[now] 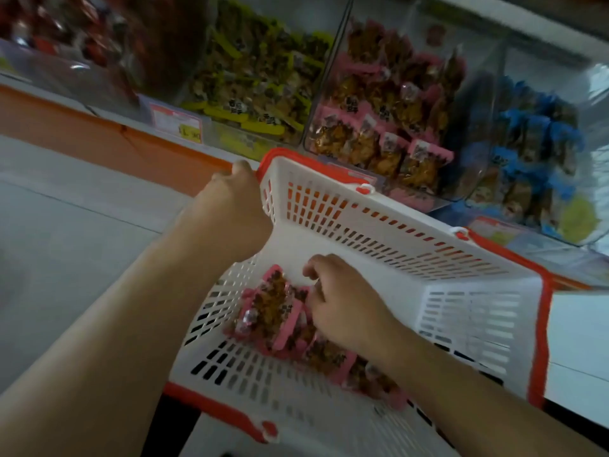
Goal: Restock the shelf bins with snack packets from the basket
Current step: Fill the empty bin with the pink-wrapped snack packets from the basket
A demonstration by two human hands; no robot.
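White basket (379, 225) holding pink packets (280, 311), clear bin (333, 103) of matching packets

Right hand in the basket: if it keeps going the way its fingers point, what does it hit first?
Probably the pink snack packets: the right hand points left and down into the basket, its fingertips already at the pile. Behind them is the basket's slotted wall; depth is unclear.

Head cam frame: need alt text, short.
A person's right hand reaches among pink-edged snack packets in a white basket with red trim, while the left hand grips its rim. Behind it, clear shelf bins hold yellow-edged, pink-edged and blue-edged packets.
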